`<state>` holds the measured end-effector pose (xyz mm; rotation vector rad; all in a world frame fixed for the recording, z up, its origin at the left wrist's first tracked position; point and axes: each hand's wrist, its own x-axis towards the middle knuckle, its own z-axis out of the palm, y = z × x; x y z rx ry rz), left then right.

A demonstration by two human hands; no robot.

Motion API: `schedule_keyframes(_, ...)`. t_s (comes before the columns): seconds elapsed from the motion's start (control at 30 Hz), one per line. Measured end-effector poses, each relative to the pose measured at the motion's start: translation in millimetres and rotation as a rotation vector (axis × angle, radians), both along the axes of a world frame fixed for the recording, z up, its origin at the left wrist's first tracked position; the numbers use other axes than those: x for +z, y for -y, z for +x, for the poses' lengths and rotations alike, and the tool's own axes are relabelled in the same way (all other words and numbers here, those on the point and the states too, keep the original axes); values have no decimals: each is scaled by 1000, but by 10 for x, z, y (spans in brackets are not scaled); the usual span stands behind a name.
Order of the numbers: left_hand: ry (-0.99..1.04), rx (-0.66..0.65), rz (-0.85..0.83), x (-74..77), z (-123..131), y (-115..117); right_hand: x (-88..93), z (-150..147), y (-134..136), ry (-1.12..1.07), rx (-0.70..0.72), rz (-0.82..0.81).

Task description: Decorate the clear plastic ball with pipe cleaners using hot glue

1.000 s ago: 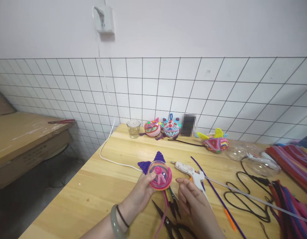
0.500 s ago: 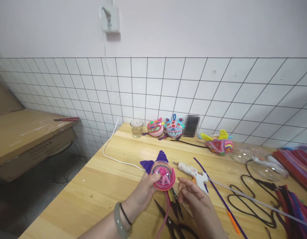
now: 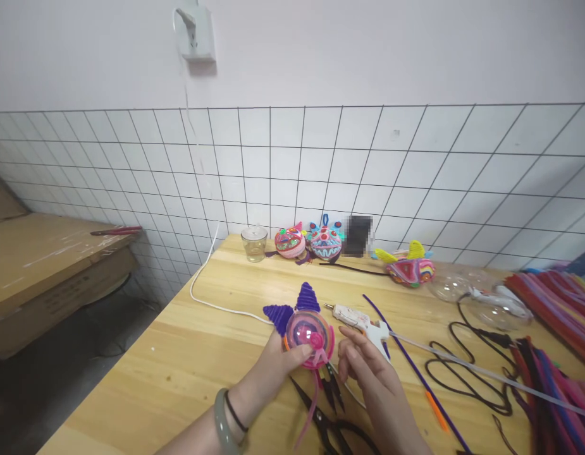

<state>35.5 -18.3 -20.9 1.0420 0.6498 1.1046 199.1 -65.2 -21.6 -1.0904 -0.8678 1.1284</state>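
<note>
My left hand (image 3: 276, 373) is closed round a small round craft ball (image 3: 307, 330), clear plastic wrapped in pink and orange pipe cleaner with two purple pointed ears on top. A pink pipe cleaner tail (image 3: 310, 407) hangs from it toward me. My right hand (image 3: 370, 379) is just right of the ball, fingers loosely curled and a little apart, holding nothing that I can see; its fingertips come close to the ball's right side. Black scissors (image 3: 327, 423) lie on the wooden table (image 3: 197, 354) under both hands.
A white glue gun (image 3: 361, 320) with its glue stick lies right of the ball. Finished craft balls (image 3: 311, 242) and a glass cup (image 3: 254, 243) stand by the tiled wall. Clear plastic half shells (image 3: 482, 297), black cord and bundles of pipe cleaners (image 3: 553, 316) fill the right side. A cardboard box (image 3: 40, 272) sits left.
My left hand has turned the ball slightly, so the ears stand more upright. My right hand has moved a little closer to the ball.
</note>
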Motion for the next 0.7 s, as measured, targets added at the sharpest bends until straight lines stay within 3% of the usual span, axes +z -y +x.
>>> schedule_keyframes(0.3, -102, -142, 100, 195, 22, 82, -190, -80, 0, 5, -4, 105)
schedule_keyframes(0.7, -173, -198, 123, 131, 7, 49, -101, -97, -13, -120, 197, -14)
